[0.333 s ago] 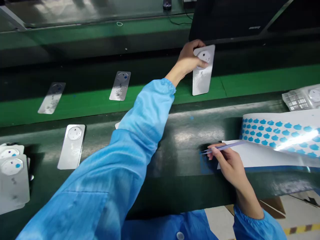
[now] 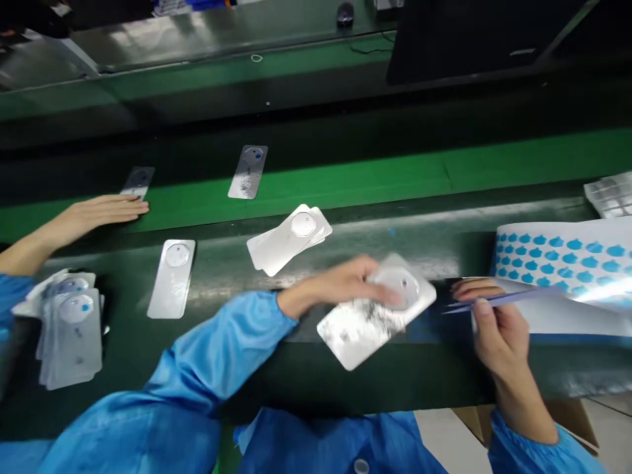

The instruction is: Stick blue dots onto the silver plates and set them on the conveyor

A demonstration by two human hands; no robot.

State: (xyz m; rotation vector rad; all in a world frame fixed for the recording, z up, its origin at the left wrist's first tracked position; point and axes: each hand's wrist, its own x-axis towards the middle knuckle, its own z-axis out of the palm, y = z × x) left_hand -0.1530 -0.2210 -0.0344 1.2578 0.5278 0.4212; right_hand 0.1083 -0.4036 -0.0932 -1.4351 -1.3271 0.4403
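My left hand (image 2: pixel 345 286) grips a silver metal plate (image 2: pixel 368 319) with a round disc near its top, holding it tilted over the dark near ledge in front of me. My right hand (image 2: pixel 496 316) pinches thin blue tweezers (image 2: pixel 494 301), tips pointing left toward the plate. Just right of that hand lies a white sheet of blue stickers (image 2: pixel 557 260). Two overlapping plates (image 2: pixel 289 238) lie on the ledge behind my left hand.
Another person's hand (image 2: pixel 101 210) reaches in from the left toward a plate (image 2: pixel 139 181) on the green conveyor belt (image 2: pixel 395 181). One plate (image 2: pixel 248 171) rides the belt, another (image 2: pixel 172 278) lies on the ledge. A stack of plates (image 2: pixel 69 332) sits far left.
My left hand has drawn back from the belt with the plate, bringing it down to the near ledge beside the tweezers. Another person's hand has come in at the left.
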